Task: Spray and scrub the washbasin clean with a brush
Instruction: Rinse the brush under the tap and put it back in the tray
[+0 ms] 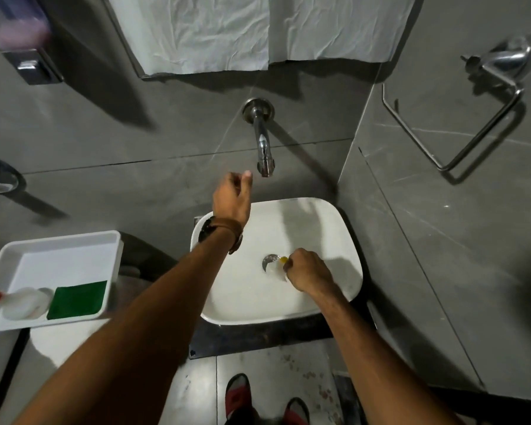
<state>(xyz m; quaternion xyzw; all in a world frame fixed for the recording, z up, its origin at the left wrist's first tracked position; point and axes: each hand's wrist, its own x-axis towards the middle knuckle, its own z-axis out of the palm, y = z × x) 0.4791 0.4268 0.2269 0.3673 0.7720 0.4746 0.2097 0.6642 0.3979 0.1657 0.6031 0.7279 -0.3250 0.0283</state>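
A white washbasin [325, 222] sits against the grey wall, with a metal drain [269, 261] at its middle. My right hand [308, 273] is down inside the basin beside the drain, closed on a brush [279, 268] with a yellow handle tip and pale bristles touching the basin floor. My left hand [232, 197] is raised above the basin's far left rim, just left of the chrome tap spout [264, 148], fingers loosely curled and holding nothing. The spray bottle [22, 302] lies in a white tray [62, 243] to the left.
The tray also holds a green scrub pad [77, 299]. A soap dispenser [22, 41] hangs at the upper left, a metal towel ring [460, 124] on the right wall. Paper covers the mirror [258, 29]. My feet in red sandals [238, 394] stand below.
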